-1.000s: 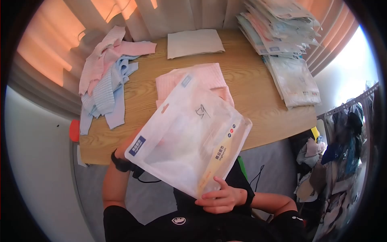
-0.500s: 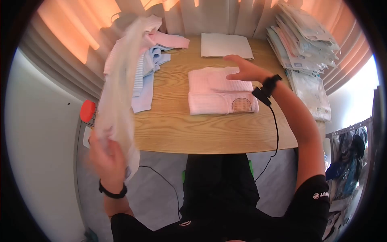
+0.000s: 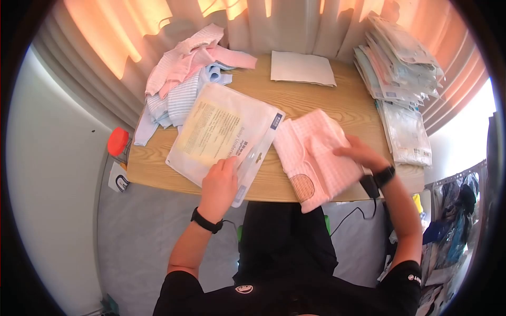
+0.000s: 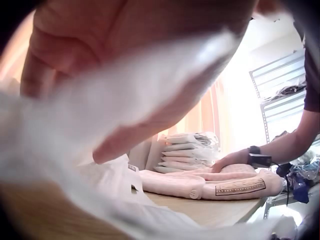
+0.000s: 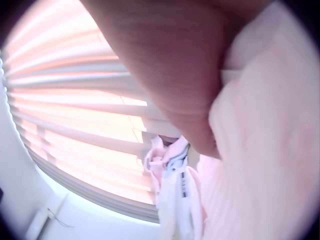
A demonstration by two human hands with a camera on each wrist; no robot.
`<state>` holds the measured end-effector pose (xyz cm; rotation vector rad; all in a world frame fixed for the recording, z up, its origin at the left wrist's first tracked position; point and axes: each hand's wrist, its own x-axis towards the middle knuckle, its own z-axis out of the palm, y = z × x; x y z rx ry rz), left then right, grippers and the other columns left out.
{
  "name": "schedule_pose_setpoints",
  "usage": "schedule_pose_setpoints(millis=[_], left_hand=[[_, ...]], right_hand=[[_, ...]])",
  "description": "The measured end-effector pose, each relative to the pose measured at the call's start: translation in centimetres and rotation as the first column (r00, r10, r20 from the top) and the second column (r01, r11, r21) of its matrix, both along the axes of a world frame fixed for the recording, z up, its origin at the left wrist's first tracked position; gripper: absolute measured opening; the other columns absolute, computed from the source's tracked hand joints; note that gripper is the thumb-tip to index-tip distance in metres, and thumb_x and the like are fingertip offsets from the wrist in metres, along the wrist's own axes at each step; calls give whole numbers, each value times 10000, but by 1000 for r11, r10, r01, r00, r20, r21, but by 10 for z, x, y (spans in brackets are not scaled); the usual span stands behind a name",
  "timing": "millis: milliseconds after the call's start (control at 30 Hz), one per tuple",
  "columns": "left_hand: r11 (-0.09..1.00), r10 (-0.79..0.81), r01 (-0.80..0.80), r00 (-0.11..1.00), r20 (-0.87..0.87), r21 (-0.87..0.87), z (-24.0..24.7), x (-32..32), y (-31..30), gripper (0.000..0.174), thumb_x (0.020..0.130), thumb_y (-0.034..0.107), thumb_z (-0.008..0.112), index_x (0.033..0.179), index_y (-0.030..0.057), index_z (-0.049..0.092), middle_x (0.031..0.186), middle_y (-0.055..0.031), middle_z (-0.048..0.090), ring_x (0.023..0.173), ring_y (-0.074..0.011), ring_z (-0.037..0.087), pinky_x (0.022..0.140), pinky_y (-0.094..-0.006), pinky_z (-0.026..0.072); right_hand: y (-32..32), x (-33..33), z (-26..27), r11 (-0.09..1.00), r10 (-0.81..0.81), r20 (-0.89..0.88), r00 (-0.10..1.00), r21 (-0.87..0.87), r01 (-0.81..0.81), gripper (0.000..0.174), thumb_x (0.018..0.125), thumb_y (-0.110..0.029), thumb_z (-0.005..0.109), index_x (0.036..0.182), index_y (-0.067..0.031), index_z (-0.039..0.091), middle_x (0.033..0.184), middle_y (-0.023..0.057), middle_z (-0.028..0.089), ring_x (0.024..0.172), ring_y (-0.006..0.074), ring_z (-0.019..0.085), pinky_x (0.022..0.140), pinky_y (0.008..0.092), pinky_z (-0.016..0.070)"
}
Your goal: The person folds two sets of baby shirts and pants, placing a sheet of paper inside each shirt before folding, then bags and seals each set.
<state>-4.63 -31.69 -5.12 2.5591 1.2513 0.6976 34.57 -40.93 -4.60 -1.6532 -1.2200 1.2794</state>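
Observation:
The left hand (image 3: 220,185) grips the edge of a clear-and-white packaging bag (image 3: 192,150) near its slotted handle. The bag lies face down, its yellow printed panel up, on the left of the table. In the left wrist view, blurred film crosses in front of the palm (image 4: 125,45). To the right, the right hand (image 3: 365,155) holds the side of a folded pink knit garment (image 3: 316,158) with a brown label patch. That garment sits tilted, its lower corner reaching over the table's front edge. Fabric (image 5: 265,135) fills the right of the right wrist view.
Loose pink clothes (image 3: 190,58) and striped blue clothes (image 3: 176,100) lie heaped at the back left. A folded white sheet (image 3: 303,68) is at the back. Packed bags (image 3: 398,63) are stacked at the back right. A red round object (image 3: 117,141) is beside the table's left edge.
The left hand has swung the bag from upright at the left down onto the table, turning it over. The right hand has come down to the pink garment, which has turned and shifted toward the front edge.

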Motion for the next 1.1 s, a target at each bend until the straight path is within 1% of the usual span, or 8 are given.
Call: schedule_pose_setpoints(millis=[100,367,467,633,733,833,933,1100], left_hand=[[999,-36,35,999,-20,-21,-10,20,-1,311,833,25,600,1144,37,608,984,-128,616,895,-326,616,756,-409,519],[962,-259,264,964,64,-72,-20,95,-33,293,832,42,605,1121,15,649,1012,-121,635,899,-316,626,759,-398,521],[945,-314,320,944,99,-61,-21,117,-45,275,840,31,604,1108,7,662,989,-129,651,869,-318,635,751,-380,516],[924,-359,377,915,187,-70,-21,134,-60,263,866,4,590,1119,-17,658,962,-137,663,730,-279,640,670,-335,520],[928,-312,355,907,284,-115,-15,137,-66,244,868,8,583,1097,-18,663,987,-160,665,865,-329,645,759,-382,520],[927,-223,314,901,373,-204,-9,135,-65,244,878,1,572,1104,-24,659,1010,-168,662,862,-334,646,763,-385,519],[939,-275,331,885,376,-92,-13,129,-60,257,913,3,556,1154,-31,636,1030,-165,643,753,-259,646,673,-315,518],[867,-460,491,854,243,-85,-1,124,-68,284,885,-18,572,1162,-17,633,1045,-159,639,881,-327,627,776,-364,512]], right_hand=[[-78,-18,-11,953,-267,-120,956,110,281,529,865,-133,695,1326,29,492,1173,75,626,1055,136,585,921,302,482],[-175,-54,-39,733,-468,-535,703,209,647,614,864,-41,660,1405,15,375,1278,77,570,1124,138,564,955,299,466],[-192,-56,-44,705,-467,-615,635,174,687,600,864,-24,651,1401,12,384,1279,83,573,1135,139,562,960,298,465],[-200,-64,-36,790,-442,-644,624,50,612,592,867,-26,656,1397,12,396,1288,81,567,1148,139,552,979,306,453],[-197,-72,-34,812,-435,-633,640,32,583,589,871,-30,658,1397,15,397,1298,79,561,1158,139,544,987,308,448],[-194,-78,-32,828,-427,-617,661,26,560,593,873,-32,656,1402,18,392,1305,80,556,1166,138,537,991,309,445],[-189,-80,-28,820,-443,-602,664,26,571,604,873,-30,651,1411,20,381,1307,84,553,1172,137,533,997,312,442],[-170,-80,-21,752,-460,-624,631,104,651,606,876,-20,637,1417,18,366,1297,93,558,1158,142,545,986,312,454]])
